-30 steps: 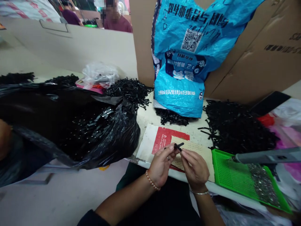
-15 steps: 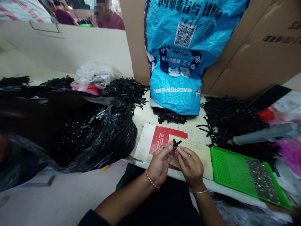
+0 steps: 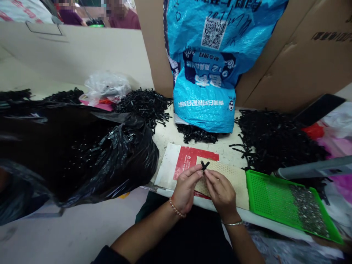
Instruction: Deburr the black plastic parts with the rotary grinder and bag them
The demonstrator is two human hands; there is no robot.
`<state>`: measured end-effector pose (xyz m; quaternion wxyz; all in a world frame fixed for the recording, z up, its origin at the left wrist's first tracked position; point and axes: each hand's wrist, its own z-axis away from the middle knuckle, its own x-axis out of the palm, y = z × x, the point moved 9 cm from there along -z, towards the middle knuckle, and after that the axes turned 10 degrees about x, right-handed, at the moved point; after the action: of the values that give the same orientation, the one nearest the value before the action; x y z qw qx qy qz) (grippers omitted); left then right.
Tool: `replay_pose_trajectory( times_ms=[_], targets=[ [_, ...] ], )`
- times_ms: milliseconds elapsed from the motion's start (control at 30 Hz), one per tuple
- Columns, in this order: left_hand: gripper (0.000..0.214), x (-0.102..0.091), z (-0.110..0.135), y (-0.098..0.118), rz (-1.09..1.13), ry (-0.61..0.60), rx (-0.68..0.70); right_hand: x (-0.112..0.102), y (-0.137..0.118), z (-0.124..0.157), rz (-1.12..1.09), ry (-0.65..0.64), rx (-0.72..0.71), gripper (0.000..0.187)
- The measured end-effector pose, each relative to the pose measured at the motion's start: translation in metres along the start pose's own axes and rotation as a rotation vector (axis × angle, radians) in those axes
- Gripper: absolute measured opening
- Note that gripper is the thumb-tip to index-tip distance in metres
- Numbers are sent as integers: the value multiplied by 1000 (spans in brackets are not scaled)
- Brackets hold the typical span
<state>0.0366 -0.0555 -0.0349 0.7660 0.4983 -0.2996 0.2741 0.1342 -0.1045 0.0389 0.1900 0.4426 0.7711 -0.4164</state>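
Two small black strips (image 3: 204,165) cross in an X above the fingertips; one end shows a hole. My left hand (image 3: 186,187) pinches them from the left, fingers closed. From the right, my right hand (image 3: 223,190) closes its thumb and fingertips on the lower part of the same strips. Whether a fastener sits between the fingertips is hidden. Beneath the hands lie a tan textured mat (image 3: 238,183) and a red and white cardboard piece (image 3: 189,157). Right of my right hand is a green tray (image 3: 264,194), holding small shiny metal parts (image 3: 308,209).
A black plastic bag (image 3: 132,157) full of black strips stands at left. Heaps of strips (image 3: 145,106) lie behind, another strip heap (image 3: 275,139) at right. A blue woven sack (image 3: 203,99) leans at centre. A grey tube (image 3: 310,167) reaches over the tray. People (image 3: 123,18) sit beyond the partition.
The crossed strips stand slightly more upright between my fingertips, and the left fingers have shifted a little. The view has moved slightly. Both hands keep hold.
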Motion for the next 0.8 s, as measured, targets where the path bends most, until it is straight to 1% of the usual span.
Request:
replay_pose_trajectory(
  times_ms=[100, 233, 333, 467, 567, 633, 700, 767, 800],
  targets=[
    [36, -3, -7, -3, -65, -57, -94, 4, 5, 2, -10, -34, 1, 44],
    [32, -8, -16, -11, -158, -185, -254, 7, 11, 7, -2, -69, -8, 40],
    [31, -15, -21, -14, -189, -222, -297, 10, 9, 7, 20, -93, -50, 39],
    [31, -23, -24, -10, -196, -216, -247, 18, 2, 5, 12, -152, -102, 41],
    [33, -23, -26, -3, -237, -252, -176, 22, -2, 3, -23, -186, -79, 39],
    [36, -25, -28, 1, -238, -256, -148, 26, -2, -3, -64, -237, -45, 36],
    [39, -29, -32, 5, -236, -229, -128, 30, 2, -18, -113, -284, 3, 30],
    [41, -33, -36, 13, -247, -185, -79, 33, 18, -46, -145, -266, 105, 25],
    [42, -35, -38, 18, -254, -166, -41, 36, 30, -63, -140, -236, 181, 24]
  ],
)
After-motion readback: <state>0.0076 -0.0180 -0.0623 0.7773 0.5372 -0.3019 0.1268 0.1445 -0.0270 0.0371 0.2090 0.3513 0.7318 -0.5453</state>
